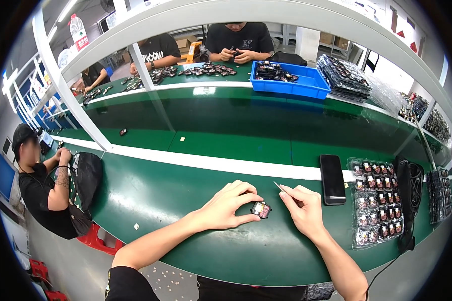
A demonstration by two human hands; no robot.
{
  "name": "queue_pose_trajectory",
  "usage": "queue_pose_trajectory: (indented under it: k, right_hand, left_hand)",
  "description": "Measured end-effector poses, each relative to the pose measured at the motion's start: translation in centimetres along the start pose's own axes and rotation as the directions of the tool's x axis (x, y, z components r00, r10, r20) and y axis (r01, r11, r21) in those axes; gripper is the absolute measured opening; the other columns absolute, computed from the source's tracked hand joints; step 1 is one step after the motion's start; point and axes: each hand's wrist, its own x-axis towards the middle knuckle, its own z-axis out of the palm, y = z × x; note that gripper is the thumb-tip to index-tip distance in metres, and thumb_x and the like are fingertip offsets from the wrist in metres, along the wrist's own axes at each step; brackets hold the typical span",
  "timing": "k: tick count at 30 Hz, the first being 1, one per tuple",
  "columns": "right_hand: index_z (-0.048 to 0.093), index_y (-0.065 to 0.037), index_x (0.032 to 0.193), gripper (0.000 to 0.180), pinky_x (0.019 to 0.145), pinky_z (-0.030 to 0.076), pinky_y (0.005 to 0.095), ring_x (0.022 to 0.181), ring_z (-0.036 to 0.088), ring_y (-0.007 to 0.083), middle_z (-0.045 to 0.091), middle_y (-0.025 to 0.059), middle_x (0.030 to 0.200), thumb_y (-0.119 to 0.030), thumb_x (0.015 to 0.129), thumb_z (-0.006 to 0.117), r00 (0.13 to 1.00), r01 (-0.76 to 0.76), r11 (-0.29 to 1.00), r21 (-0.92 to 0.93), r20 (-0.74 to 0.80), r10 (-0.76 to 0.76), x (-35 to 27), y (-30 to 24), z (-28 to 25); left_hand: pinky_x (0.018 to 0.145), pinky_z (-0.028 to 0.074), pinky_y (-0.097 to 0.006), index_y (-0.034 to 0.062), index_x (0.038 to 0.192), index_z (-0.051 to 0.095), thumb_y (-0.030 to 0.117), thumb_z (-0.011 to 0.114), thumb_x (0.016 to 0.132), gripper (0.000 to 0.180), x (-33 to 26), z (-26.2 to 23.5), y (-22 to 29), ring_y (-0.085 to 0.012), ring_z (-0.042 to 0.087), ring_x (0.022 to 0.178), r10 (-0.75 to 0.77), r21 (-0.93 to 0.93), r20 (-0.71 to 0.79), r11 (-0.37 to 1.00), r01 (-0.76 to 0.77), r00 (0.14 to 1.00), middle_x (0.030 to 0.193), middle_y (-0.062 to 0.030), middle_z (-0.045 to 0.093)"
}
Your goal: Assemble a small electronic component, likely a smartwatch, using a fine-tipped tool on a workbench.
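On the green bench top (196, 251), head view: my left hand (226, 203) pinches a small dark square part (261, 209) between thumb and fingertips, pressed to the surface so it sits steady. My right hand (304, 210) is closed round a thin pointed tool (278, 186), tip angled up-left, just above the part. Black phone (332, 179) lies flat just beyond my right hand, off the work spot. Clear tray of similar parts (376, 200) sits to the right, within reach. Other people work across the belt.
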Motion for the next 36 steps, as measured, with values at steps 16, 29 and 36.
queue_pose_trajectory:
  k: [16, 29, 36]
  right_hand:
    - [0.087, -0.001, 0.125, 0.023, 0.059, 0.037, 0.0287, 0.069, 0.051, 0.0052, 0.065, 0.0013, 0.077, -0.007, 0.102, 0.085, 0.994, -0.100, 0.991, 0.092, 0.044, 0.096, -0.6, -0.3, 0.3]
    - [0.088, 0.002, 0.112, 0.015, 0.064, 0.045, 0.0229, 0.075, 0.061, 0.0027, 0.077, 0.0040, 0.086, -0.003, 0.098, 0.087, 0.979, -0.201, 0.936, 0.290, 0.094, 0.181, -0.5, 0.6, 0.4]
    - [0.087, 0.004, 0.106, 0.016, 0.059, 0.045, 0.0259, 0.066, 0.063, 0.0058, 0.074, 0.0070, 0.075, 0.000, 0.091, 0.082, 0.980, -0.136, 0.984, 0.115, 0.159, 0.117, -0.4, -0.3, 0.3]
  left_hand:
    - [0.103, 0.047, -0.040, 0.0141, 0.140, 0.074, 0.033, 0.092, 0.096, 0.052, 0.0, 0.3, -0.1, -0.0232, 0.065, 0.103, 0.070, -0.031, -0.013, 0.997, -0.070, 0.997, 0.119, -0.0028, 0.072]
    - [0.096, 0.042, -0.036, 0.0105, 0.134, 0.077, 0.029, 0.093, 0.093, 0.048, 0.3, -0.8, -0.1, -0.0182, 0.060, 0.087, -0.066, -0.107, 0.039, 0.992, 0.070, 0.997, 0.099, -0.0011, 0.068]
    - [0.094, 0.043, -0.035, 0.0109, 0.133, 0.079, 0.025, 0.094, 0.092, 0.046, 0.3, -0.5, -0.5, -0.0176, 0.056, 0.081, -0.114, -0.139, 0.042, 0.983, 0.119, 0.993, 0.093, -0.0008, 0.066]
